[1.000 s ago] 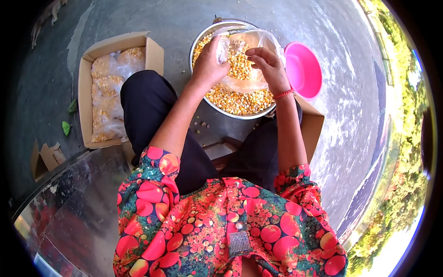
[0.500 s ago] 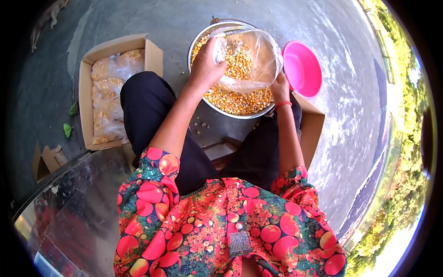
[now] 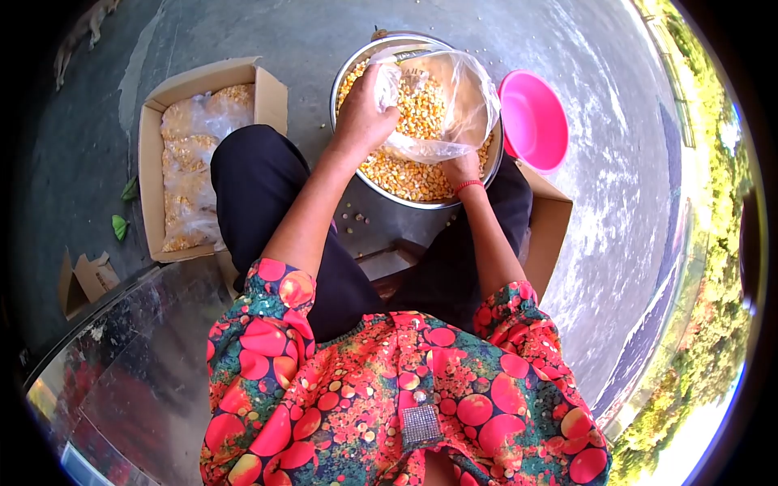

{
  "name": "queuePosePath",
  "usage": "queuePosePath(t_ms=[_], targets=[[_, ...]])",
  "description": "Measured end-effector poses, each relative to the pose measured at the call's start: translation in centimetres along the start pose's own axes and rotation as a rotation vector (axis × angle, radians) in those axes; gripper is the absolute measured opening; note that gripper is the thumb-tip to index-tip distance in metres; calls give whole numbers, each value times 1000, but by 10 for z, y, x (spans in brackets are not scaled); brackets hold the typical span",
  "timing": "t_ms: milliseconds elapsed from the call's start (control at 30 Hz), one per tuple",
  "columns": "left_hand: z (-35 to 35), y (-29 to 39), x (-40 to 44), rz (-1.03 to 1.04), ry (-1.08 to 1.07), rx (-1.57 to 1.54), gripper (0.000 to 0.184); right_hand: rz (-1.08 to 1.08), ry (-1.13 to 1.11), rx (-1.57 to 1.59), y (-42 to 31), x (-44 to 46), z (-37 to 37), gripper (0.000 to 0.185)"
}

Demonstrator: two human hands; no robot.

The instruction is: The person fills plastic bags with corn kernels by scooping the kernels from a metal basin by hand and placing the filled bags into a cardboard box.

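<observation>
A wide metal basin full of yellow corn kernels stands in front of my knees. Above the kernels, a clear plastic bag with some dark print hangs with its mouth spread wide. My left hand is closed on the bag's left edge, gathering the film in its fingers. Low at the right side of the basin, my right hand reaches in over the kernels, a red band on its wrist. Its fingers are hidden by the bag's lower edge, so what they hold cannot be made out.
On the left, a cardboard box contains several filled clear bags of corn. A pink bowl touches the basin's right side. Another cardboard box stands by my right knee. Loose kernels and green leaves lie on the concrete floor.
My right hand has left the bag's right edge and moved left and down over the kernels, its fingers going behind the bag. My left hand keeps its grip in place.
</observation>
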State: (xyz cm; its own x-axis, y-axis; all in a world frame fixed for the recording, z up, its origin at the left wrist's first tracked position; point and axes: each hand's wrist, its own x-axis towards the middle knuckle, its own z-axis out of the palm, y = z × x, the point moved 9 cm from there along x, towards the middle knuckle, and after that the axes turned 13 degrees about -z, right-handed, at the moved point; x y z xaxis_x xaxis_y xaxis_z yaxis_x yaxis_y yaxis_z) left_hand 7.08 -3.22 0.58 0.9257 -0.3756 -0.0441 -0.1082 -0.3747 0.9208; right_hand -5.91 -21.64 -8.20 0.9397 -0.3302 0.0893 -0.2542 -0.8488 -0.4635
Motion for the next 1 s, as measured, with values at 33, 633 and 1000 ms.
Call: queuePosePath(t_ms=[33, 633, 1000], targets=[[-1, 2, -1, 8, -3, 0, 62, -1, 0, 1, 1, 0, 2, 26], [1, 3, -1, 39, -16, -18, 61, 131, 440, 1901, -40, 47, -120, 15], [0, 4, -2, 38, -23, -17, 62, -51, 291, 1311, -104, 71, -108, 16]])
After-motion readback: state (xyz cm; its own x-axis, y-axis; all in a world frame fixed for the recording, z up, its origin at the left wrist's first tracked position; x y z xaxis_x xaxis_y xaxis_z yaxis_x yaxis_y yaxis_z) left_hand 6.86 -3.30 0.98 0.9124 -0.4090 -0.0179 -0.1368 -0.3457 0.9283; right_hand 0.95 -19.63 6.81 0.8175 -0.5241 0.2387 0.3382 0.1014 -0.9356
